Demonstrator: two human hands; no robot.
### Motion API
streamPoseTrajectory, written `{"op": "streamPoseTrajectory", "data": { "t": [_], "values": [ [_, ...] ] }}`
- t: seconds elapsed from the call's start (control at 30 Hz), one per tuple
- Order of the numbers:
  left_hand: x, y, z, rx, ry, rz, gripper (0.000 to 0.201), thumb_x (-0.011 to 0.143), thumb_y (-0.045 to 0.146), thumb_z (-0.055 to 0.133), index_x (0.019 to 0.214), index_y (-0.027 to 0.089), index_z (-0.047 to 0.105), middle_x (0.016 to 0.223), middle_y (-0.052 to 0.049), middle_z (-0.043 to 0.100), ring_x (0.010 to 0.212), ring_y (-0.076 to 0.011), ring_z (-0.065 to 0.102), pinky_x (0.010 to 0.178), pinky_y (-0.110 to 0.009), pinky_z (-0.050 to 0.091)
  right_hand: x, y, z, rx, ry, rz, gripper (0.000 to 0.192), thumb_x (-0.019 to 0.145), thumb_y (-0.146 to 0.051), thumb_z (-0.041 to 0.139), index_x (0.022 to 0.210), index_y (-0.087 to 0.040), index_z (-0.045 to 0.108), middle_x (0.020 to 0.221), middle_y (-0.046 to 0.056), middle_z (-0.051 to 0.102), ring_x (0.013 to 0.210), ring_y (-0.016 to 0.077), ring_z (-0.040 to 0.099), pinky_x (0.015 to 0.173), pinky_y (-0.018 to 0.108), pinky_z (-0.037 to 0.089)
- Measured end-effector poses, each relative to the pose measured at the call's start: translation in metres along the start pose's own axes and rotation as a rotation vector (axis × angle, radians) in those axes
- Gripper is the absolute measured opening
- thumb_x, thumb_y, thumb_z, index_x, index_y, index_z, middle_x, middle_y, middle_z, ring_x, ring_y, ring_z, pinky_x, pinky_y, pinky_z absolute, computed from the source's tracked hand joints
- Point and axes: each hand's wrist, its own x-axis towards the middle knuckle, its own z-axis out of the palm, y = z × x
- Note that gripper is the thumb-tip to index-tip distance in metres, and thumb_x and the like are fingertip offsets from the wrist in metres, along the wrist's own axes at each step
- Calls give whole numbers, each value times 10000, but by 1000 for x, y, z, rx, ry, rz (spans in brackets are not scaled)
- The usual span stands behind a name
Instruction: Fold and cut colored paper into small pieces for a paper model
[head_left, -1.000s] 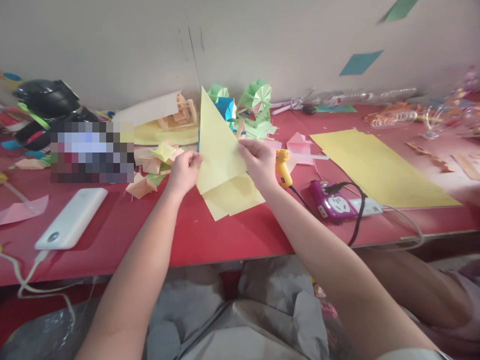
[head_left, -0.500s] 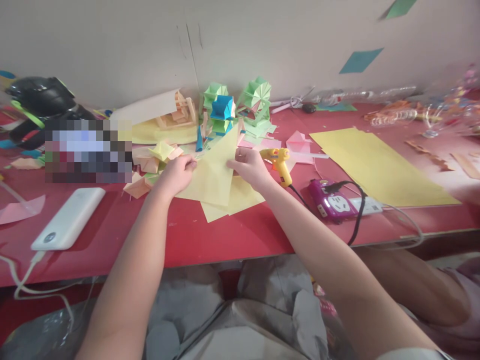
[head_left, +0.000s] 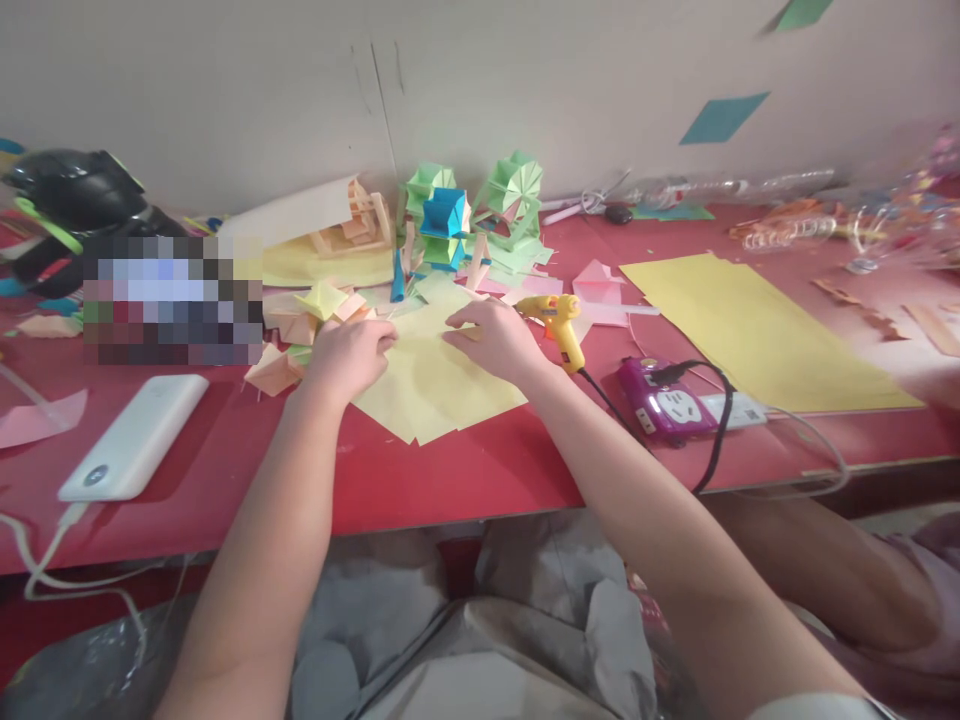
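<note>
both hands (head_left: 352,352) (head_left: 495,338) press yellow paper (head_left: 435,385), hiding its upper edge.

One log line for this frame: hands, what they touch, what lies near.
left hand: pressing yellow paper | right hand: flat on same paper | paper: lying on red table | near: glue gun, power bank

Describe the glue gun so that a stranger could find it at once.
On the red table, look just right of the right hand, which presses on yellow paper. The glue gun lies there, beside a purple power strip. It alone is bright yellow plastic with an orange tip and a black cord.
</note>
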Motion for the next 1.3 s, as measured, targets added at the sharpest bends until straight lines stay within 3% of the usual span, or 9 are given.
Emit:
{"op": "streamPoseTrajectory", "data": {
  "t": [0.13,0.27,0.5,0.7,0.9,1.13,1.23,1.3],
  "values": [
    [0,7,2,-37,29,28,246,885,152,511,959,238,730,1011,-92,754,1030,-316,680,870,-431,456,-1,-6,-1,-97,-138,15,178,902,-264,667,1015,-196,788,969,77,780,915,254,685,821,375,463],
    [1,16,8,-101,57,142,227,905,168,529,1010,223,722,1106,-87,749,1105,-311,658,953,-458,435,-2,-11,1,-143,-153,25,184,930,-253,611,932,-192,785,849,66,763,836,230,665,808,363,409],
    [7,22,19,-198,162,275,198,945,204,520,894,213,711,972,-66,755,926,-250,675,814,-376,448,-4,-12,4,-147,-131,4,185,903,-227,581,847,-189,753,830,59,758,873,236,630,905,416,310],
    [9,26,22,-217,197,343,203,950,211,512,912,192,711,900,-76,722,887,-252,660,777,-366,447,-4,-18,1,-77,-188,-51,202,914,-203,537,922,-175,737,916,67,754,860,208,624,787,334,343],
    [9,16,13,-204,228,247,208,907,170,535,835,223,722,897,-54,747,852,-240,662,801,-379,446,-4,-17,0,2,-167,-14,172,843,-173,544,828,-181,715,860,42,721,756,157,574,645,276,335],
    [2,-31,-6,-209,195,-60,182,848,254,581,833,252,761,946,-43,775,905,-262,682,803,-359,468,-2,2,-9,-29,-94,80,116,781,-128,565,697,-168,634,712,35,636,669,148,514,649,283,377],
    [-2,-34,-10,-214,183,-132,189,836,287,585,843,246,770,909,-45,773,888,-267,686,782,-349,472,-2,3,-7,52,7,16,145,858,-159,534,812,-161,671,817,61,672,737,161,566,703,288,424],
    [-2,-26,-9,-230,165,-90,196,836,287,584,863,248,774,930,-46,773,893,-264,683,797,-354,477,-3,-2,-3,102,35,-84,176,907,-221,543,970,-167,699,993,88,696,872,182,606,784,300,446]
  ]
}}
